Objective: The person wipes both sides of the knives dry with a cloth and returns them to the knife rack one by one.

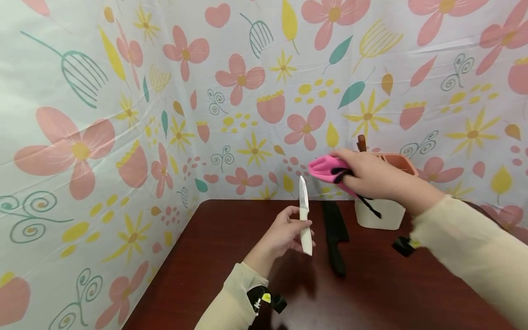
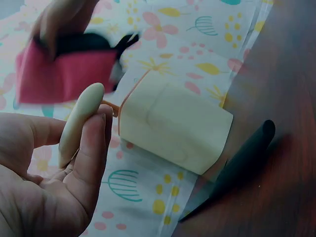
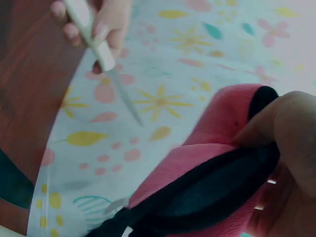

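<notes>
In the head view, my left hand [image 1: 282, 233] holds a paring knife [image 1: 305, 236] by its cream handle, thumb across it and blade pointing up. Its handle [image 2: 81, 121] rises between my thumb and fingers in the left wrist view. My right hand [image 1: 369, 176] grips a pink cloth item with black trim and dangling black straps [image 1: 327, 168], raised to the right of the blade. The right wrist view shows my thumb pressing the folded pink fabric [image 3: 212, 121], with the knife blade [image 3: 124, 98] apart from it.
A black cleaver [image 1: 335, 224] lies on the dark red table [image 1: 198, 256], right of my left hand. Behind my right hand stands a cream container with an orange rim [image 1: 379, 215], a brown handle [image 1: 361, 143] sticking up by it. Flower-printed cloth [image 1: 247, 91] hangs behind.
</notes>
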`<state>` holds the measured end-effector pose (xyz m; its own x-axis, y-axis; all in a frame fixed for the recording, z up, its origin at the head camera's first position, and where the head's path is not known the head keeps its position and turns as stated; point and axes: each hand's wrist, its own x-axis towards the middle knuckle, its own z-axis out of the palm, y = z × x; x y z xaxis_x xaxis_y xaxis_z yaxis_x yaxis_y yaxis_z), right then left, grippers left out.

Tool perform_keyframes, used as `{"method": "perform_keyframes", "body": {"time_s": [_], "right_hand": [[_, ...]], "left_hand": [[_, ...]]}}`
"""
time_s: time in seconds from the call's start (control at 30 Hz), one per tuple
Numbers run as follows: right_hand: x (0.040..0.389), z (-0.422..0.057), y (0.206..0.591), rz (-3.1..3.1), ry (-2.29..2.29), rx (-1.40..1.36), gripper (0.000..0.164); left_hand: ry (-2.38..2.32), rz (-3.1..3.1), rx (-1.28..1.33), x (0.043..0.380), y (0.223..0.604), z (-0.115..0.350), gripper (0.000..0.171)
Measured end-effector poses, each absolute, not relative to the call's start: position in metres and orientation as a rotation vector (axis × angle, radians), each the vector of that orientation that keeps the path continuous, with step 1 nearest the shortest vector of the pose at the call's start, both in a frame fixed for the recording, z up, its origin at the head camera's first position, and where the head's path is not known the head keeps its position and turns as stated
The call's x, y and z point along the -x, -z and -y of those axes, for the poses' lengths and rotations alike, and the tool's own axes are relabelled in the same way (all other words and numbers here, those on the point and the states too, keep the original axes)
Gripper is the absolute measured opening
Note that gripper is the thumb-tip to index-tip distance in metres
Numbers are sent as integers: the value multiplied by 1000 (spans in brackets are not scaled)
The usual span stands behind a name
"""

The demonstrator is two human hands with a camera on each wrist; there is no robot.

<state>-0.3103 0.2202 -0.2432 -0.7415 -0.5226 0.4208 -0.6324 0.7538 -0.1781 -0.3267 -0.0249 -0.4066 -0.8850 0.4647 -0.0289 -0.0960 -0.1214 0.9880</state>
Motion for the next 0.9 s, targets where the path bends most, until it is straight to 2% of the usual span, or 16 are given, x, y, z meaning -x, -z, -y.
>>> {"method": "perform_keyframes", "body": {"time_s": [0.17, 0.23, 0.4, 0.47, 0.9], "right_hand": [[347, -172, 256, 2581, -370, -892, 26], [358, -159, 267, 2523, -301, -891, 31], [374, -139, 299, 2488, -169, -842, 25], [378, -135, 310, 2518, -143, -826, 16], [380, -139, 342, 2533, -402, -780, 31]], "left_hand": [[-2061, -1827, -415, 323, 406, 31, 37], [-2063, -1832, -415, 322, 407, 32, 34], [-2116, -1801, -402, 323, 410, 33, 27], [-2140, -1782, -393, 324, 411, 33, 25], [-2195, -1742, -350, 322, 418, 30, 26]]}}
